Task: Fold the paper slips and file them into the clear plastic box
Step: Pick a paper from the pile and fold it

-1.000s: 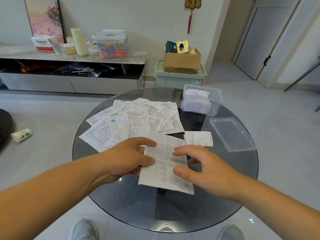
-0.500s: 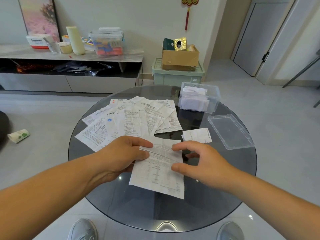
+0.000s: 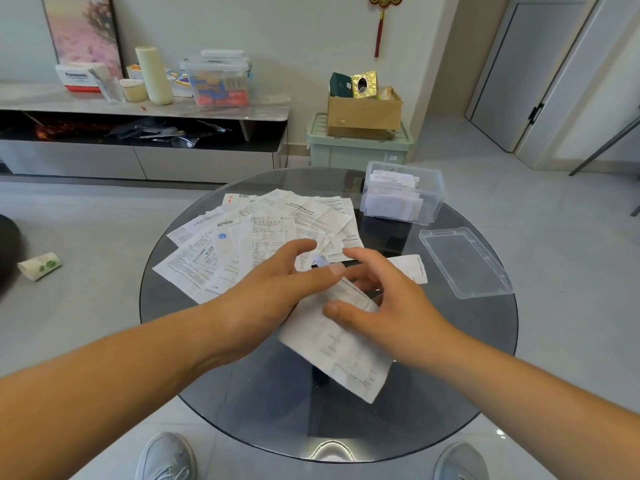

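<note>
**Item in work: paper slip** (image 3: 339, 355). A long printed sheet held over the near middle of the glass table (image 3: 467, 358), its near end hanging free and slanting toward the right. Not yet creased along its visible length.

**Left hand** (image 3: 277, 292). Fingers curled over the far left part of the slip, gripping it from above.

**Right hand** (image 3: 384, 306). Thumb laid on the printed face and fingers bent round the far edge, pinching the sheet. The fingertips are blurred, so it cannot be told whether the far end is already turning over.

**Loose slips** (image 3: 263, 230). A fanned, overlapping spread on the far left of the table, awaiting folding.

**Small slip** (image 3: 408, 268). Lies alone just right of the hands.

**Clear plastic box** (image 3: 403, 197). Stands at the far right, open, with folded slips (image 3: 391, 202) upright inside.

**Lid** (image 3: 464, 261). Lies flat, near the box on its right.

**Handling note.** The step appears to be the first fold. It would go best with the sheet lowered onto the glass, far edge brought squarely to near edge, corners matched, then one thumb run along the crease. Folded width should suit the box, or it will not file upright.
</note>
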Available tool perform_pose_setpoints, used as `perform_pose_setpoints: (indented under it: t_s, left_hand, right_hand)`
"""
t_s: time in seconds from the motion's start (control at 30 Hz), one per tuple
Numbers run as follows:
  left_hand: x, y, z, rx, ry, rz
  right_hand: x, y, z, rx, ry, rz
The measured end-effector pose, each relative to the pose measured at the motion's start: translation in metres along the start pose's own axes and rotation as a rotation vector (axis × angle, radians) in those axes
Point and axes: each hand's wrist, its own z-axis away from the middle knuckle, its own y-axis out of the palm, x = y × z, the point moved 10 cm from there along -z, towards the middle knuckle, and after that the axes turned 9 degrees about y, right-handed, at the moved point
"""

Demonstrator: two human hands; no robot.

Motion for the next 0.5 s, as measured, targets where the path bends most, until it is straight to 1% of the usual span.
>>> perform_pose_setpoints:
  t_s: [0.07,0.13,0.23,0.3,0.33,0.43,0.5]
  left_hand:
    - [-0.006,0.008,0.003,0.084,0.029,0.000]
    - [-0.010,0.013,0.006,0.170,0.051,-0.077]
    - [-0.012,0.007,0.006,0.185,0.087,-0.228]
    - [-0.018,0.006,0.004,0.182,0.147,-0.337]
    - [-0.023,0.006,0.004,0.185,0.188,-0.422]
    - [-0.043,0.007,0.003,0.174,0.309,-0.664]
    - [-0.054,0.003,0.004,0.118,0.362,-0.813]
  right_hand:
    - [0.004,-0.002,0.000,-0.004,0.005,-0.046]
    - [0.007,-0.005,-0.001,-0.008,0.018,-0.070]
    - [0.006,-0.006,-0.004,-0.003,0.048,-0.111]
    - [0.010,-0.007,-0.003,0.003,0.047,-0.099]
    - [0.016,-0.010,-0.002,-0.016,0.012,-0.039]
    - [0.053,-0.028,0.008,-0.149,-0.218,0.228]
    - [0.069,-0.031,0.012,-0.158,-0.319,0.297]
